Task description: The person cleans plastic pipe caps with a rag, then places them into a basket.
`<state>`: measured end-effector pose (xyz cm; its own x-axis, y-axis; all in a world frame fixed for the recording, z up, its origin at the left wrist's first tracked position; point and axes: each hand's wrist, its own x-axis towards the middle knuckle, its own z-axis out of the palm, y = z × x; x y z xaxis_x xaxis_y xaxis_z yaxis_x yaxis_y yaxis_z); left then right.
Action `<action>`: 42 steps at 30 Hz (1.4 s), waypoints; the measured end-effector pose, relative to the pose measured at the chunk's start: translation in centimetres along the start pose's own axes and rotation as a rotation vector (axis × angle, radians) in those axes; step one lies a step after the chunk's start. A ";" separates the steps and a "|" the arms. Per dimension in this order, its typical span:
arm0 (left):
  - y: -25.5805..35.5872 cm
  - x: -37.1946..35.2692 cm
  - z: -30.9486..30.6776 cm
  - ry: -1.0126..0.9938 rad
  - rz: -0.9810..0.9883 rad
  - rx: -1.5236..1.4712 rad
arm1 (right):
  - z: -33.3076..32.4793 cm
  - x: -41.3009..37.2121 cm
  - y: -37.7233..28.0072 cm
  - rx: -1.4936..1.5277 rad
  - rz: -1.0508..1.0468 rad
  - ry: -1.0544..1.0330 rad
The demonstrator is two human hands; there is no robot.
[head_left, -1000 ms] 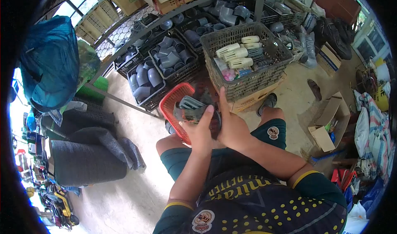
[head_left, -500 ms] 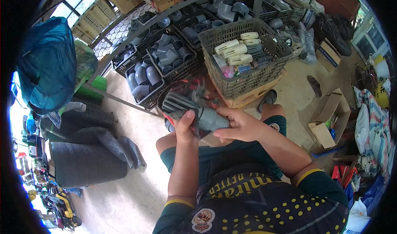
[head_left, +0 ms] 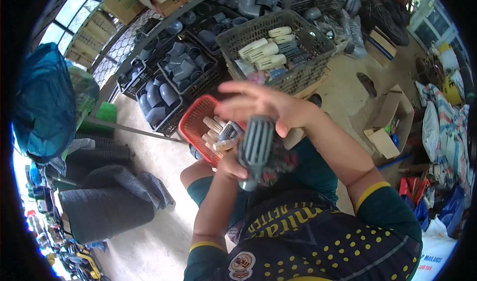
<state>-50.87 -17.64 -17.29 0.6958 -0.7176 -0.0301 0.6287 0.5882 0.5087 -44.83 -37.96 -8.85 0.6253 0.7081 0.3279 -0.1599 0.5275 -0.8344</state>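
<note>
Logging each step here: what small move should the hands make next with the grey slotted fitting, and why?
Probably lower the right hand onto the top of the grey slotted fitting. The left hand grips only its lower end, holding it upright, while the right hand is open just above it.

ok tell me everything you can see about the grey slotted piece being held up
The grey slotted piece is a plastic-looking cylinder. Long ribs and slots run along its upper body, and its lower end narrows to a plain collar. It stands nearly upright, in front of the person's chest and beside the red basket. The left hand grips its lower part. The right hand is spread open over its top, too blurred to show contact.
</note>
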 end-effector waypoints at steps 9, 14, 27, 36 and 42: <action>-2.9 1.4 1.3 -0.020 0.005 -0.105 | -0.8 0.0 0.4 0.302 -0.129 0.058; -4.9 1.0 0.6 -0.124 0.082 -0.025 | 0.2 0.5 1.5 0.594 -0.349 -0.156; -0.6 1.2 7.1 0.213 0.054 0.895 | 1.9 0.3 -1.2 0.056 -0.169 0.170; -0.1 2.0 6.0 0.221 0.246 0.943 | 3.6 0.6 -1.0 -0.416 -0.068 0.598; -1.1 1.4 4.8 0.208 0.104 0.897 | 3.2 0.2 -0.3 -0.209 -0.064 0.464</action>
<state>-52.23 -21.12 -13.81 0.8368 -0.5446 -0.0565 0.1153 0.0745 0.9905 -47.13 -36.50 -7.17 0.9099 0.3690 0.1896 0.0168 0.4240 -0.9055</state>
